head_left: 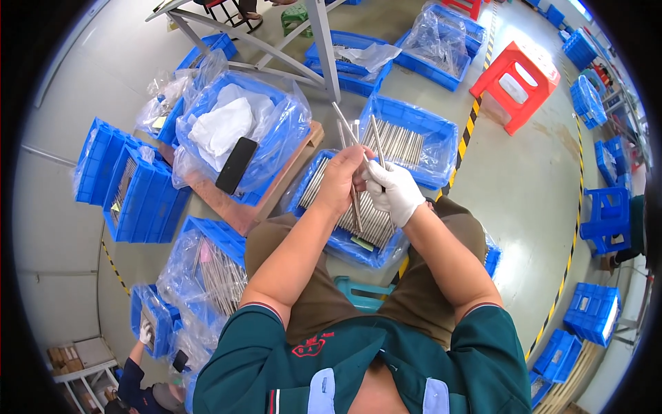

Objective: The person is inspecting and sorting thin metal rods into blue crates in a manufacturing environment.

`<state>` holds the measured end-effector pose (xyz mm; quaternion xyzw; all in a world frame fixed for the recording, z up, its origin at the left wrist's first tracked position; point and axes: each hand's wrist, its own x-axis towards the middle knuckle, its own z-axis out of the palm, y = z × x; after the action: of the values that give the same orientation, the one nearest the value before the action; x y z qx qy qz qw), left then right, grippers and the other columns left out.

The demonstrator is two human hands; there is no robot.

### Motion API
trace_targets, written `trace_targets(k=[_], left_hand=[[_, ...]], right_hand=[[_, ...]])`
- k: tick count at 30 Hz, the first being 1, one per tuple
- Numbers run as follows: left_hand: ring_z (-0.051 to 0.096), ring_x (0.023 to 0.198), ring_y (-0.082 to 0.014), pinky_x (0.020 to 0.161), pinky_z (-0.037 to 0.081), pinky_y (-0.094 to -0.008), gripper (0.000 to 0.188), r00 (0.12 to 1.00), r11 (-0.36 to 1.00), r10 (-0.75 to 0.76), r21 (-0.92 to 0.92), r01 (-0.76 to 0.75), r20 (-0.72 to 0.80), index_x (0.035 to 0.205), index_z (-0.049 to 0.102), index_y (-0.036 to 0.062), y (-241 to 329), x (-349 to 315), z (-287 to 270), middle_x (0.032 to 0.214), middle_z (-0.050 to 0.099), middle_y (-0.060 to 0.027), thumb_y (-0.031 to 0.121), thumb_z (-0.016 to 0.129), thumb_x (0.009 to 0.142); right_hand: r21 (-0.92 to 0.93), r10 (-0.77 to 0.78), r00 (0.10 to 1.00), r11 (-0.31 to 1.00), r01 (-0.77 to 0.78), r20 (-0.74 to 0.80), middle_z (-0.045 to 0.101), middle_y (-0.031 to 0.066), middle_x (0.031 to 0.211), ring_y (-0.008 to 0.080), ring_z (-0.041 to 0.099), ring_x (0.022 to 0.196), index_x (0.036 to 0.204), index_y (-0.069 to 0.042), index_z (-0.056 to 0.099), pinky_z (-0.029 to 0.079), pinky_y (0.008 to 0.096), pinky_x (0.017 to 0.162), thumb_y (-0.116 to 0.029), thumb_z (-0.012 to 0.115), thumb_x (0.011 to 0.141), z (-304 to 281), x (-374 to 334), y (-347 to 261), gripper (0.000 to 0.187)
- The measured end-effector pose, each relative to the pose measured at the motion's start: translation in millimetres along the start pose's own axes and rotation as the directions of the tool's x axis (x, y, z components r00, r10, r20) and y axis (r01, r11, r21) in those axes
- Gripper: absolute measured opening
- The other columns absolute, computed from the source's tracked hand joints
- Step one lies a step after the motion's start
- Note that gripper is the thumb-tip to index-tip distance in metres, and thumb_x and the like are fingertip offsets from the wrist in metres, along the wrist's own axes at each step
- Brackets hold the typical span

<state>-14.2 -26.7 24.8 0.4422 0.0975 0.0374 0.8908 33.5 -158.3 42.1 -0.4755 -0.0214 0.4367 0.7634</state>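
Note:
Several thin metal rods (345, 123) are held up in front of me, crossing one another at slants. My bare left hand (340, 178) is closed around some of them, their lower ends showing beneath it. In a white glove, my right hand (394, 190) grips rods too, right against the left hand. Below both hands stands a blue crate (376, 258) lined with clear plastic, with rows of similar rods lying in it. Just beyond, another blue crate (441, 176) holds more rods side by side. Fingers partly hide how many rods each hand has.
A phone (236, 165) lies on a plastic-lined blue crate (276, 114) on a wooden pallet (243, 215) at left. More rods (221, 276) fill a crate lower left, near a co-worker's gloved hand (145, 333). A red stool (517, 86) stands far right; a metal table leg (324, 52) rises ahead.

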Motion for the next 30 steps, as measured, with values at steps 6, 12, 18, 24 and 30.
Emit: trace_targets(k=[6, 12, 18, 24, 30], left_hand=[[0.058, 0.07, -0.0083, 0.059, 0.047, -0.0224, 0.027, 0.996, 1.0, -0.012, 0.019, 0.014, -0.09, 0.106, 0.057, 0.0076, -16.7, -2.1, 12.9, 0.089, 0.059, -0.0009, 0.03, 0.053, 0.092], [0.034, 0.053, -0.0041, 0.046, 0.03, -0.0196, 0.022, 0.998, 0.993, -0.026, 0.112, 0.032, -0.049, 0.088, 0.055, 0.0067, -0.4, 4.0, 1.0, 0.065, 0.044, 0.0045, 0.027, 0.049, 0.094], [0.033, 0.05, -0.0033, 0.044, 0.027, -0.0187, 0.025, 0.953, 0.903, -0.294, 0.35, 0.25, 0.078, 0.082, 0.054, 0.009, -3.7, -12.0, 12.1, 0.061, 0.039, 0.0066, 0.032, 0.053, 0.092], [0.038, 0.049, -0.0046, 0.043, 0.034, -0.0183, 0.026, 0.91, 0.904, -0.406, 0.181, 0.387, 0.086, 0.082, 0.054, 0.0094, -18.3, -15.7, 12.4, 0.065, 0.044, 0.0046, 0.034, 0.052, 0.092], [0.042, 0.061, -0.0102, 0.052, 0.037, -0.0236, 0.024, 0.729, 0.799, -0.582, 0.088, 0.594, 0.36, 0.088, 0.052, 0.0048, -18.8, -33.0, 10.5, 0.078, 0.047, -0.0013, 0.028, 0.051, 0.093]], right_hand=[[0.25, 0.142, 0.982, 0.954, -0.169, 0.122, 0.043, -0.0013, 0.055, 0.0063, 0.032, 0.037, 0.079, -0.01, 0.049, 0.023, 0.0217, 0.034, -0.029, 0.054, 0.091, -10.4, 5.9, -4.8, 0.024], [-0.404, -0.18, 0.969, 0.91, 0.1, -0.167, 0.055, 0.0038, 0.063, 0.01, 0.048, 0.048, 0.086, -0.003, 0.057, 0.038, 0.0245, 0.042, -0.031, 0.056, 0.088, -7.9, 10.0, -14.1, 0.029], [-0.371, -0.062, 0.993, 0.929, 0.021, -0.1, 0.042, -0.0038, 0.054, 0.0053, 0.036, 0.045, 0.078, -0.006, 0.061, 0.027, 0.0213, 0.041, -0.033, 0.062, 0.084, -20.6, 12.6, -43.1, 0.028], [-0.505, -0.232, 0.937, 0.86, 0.073, -0.26, 0.054, 0.003, 0.064, 0.0102, 0.048, 0.057, 0.072, -0.003, 0.059, 0.039, 0.0268, 0.053, -0.03, 0.062, 0.08, -25.9, 26.3, -30.5, 0.029], [-0.199, -0.364, 0.806, 0.931, 0.305, -0.466, 0.035, -0.0043, 0.047, 0.0093, 0.031, 0.039, 0.066, -0.013, 0.052, 0.021, 0.0261, 0.038, -0.033, 0.061, 0.084, -80.8, 48.6, -72.3, 0.028]])
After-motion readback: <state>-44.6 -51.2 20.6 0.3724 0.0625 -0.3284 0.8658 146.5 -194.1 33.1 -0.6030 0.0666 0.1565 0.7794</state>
